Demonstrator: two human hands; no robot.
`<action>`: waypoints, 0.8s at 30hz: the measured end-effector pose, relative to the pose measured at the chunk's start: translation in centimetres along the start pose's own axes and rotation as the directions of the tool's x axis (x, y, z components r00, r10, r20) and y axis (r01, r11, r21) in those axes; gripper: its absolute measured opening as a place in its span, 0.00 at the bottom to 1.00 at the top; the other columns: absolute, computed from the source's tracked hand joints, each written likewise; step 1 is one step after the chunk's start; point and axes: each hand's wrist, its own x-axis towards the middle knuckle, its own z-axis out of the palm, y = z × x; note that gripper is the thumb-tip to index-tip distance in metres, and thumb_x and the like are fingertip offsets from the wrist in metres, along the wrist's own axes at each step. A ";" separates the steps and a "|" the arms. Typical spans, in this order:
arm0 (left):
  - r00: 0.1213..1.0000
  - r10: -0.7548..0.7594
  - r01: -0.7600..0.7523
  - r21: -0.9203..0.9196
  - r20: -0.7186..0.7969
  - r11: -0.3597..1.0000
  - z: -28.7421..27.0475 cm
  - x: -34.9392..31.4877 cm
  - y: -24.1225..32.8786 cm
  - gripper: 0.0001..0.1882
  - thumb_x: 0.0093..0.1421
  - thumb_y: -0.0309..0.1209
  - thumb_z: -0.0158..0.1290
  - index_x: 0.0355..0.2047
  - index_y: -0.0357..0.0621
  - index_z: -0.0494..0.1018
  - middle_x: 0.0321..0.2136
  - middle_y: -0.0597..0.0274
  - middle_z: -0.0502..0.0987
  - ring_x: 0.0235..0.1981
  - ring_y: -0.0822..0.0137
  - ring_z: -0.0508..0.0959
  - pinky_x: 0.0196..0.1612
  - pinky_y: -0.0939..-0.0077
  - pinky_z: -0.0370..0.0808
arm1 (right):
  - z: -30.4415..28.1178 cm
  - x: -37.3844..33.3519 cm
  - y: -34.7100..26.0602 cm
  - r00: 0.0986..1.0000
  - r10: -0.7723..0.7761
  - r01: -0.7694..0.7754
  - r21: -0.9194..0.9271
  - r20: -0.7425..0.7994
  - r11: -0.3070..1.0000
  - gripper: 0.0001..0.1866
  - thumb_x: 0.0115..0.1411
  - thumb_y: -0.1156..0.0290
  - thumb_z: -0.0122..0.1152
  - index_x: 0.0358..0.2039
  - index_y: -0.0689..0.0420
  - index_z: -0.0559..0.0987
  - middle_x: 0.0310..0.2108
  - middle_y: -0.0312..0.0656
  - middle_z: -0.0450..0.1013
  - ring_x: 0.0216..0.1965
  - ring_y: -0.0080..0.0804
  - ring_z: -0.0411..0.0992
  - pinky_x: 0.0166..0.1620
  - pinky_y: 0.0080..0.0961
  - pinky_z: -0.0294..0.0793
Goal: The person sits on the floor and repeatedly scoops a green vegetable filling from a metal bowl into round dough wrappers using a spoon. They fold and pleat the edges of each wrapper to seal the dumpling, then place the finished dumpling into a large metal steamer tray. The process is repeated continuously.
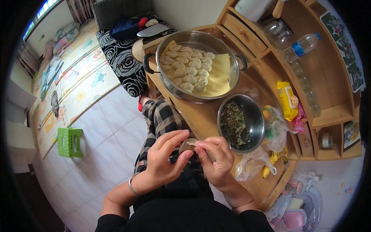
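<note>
In front of my body I hold a pale dumpling (188,145), its dough folded, between both hands. My left hand (164,156) curves around its left side, thumb below and fingers above. The fingertips of my right hand (217,160) pinch the edge of the dough; any filling inside is hidden. Just beyond my right hand, a steel bowl (253,129) contains a chopped green and brown filling (234,123). Farther off stands a wide steel pot (193,98) with black handles, where rows of folded dumplings (185,65) lie on a yellow sheet (221,75).
Plastic bags (251,166) and bananas (270,164) lie right of the bowl on the wooden desk (193,116). Its shelves hold a yellow packet (286,100) and a plastic bottle (303,46). A green stool (70,142) stands on the tiled floor at left.
</note>
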 end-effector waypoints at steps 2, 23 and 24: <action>0.996 0.085 -0.083 0.042 -0.036 0.996 0.0 0.5 -0.1 0.17 0.48 0.22 0.63 0.40 0.38 0.75 0.37 0.52 0.79 0.36 0.55 0.79 0.37 0.71 0.76 | 0.1 0.1 0.0 1.000 -0.030 0.030 -0.022 0.004 0.999 0.11 0.52 0.80 0.68 0.37 0.60 0.80 0.33 0.43 0.72 0.32 0.35 0.74 0.33 0.24 0.74; 0.987 -0.160 0.163 -0.123 0.031 0.979 -0.7 0.5 -4.8 0.24 0.57 0.23 0.57 0.55 0.37 0.67 0.48 0.51 0.75 0.41 0.62 0.78 0.42 0.73 0.75 | -2.8 10.2 7.5 0.977 0.205 -0.200 -0.089 0.054 0.976 0.05 0.55 0.78 0.63 0.33 0.62 0.80 0.31 0.39 0.71 0.32 0.27 0.71 0.37 0.21 0.70; 0.979 -0.202 0.206 -0.152 0.037 0.967 -0.6 0.6 -5.3 0.24 0.58 0.23 0.56 0.55 0.37 0.67 0.48 0.50 0.75 0.41 0.62 0.78 0.42 0.74 0.76 | -3.0 11.3 9.4 0.964 0.256 -0.250 -0.090 0.068 0.964 0.05 0.56 0.77 0.63 0.33 0.63 0.80 0.31 0.39 0.71 0.32 0.26 0.70 0.37 0.20 0.70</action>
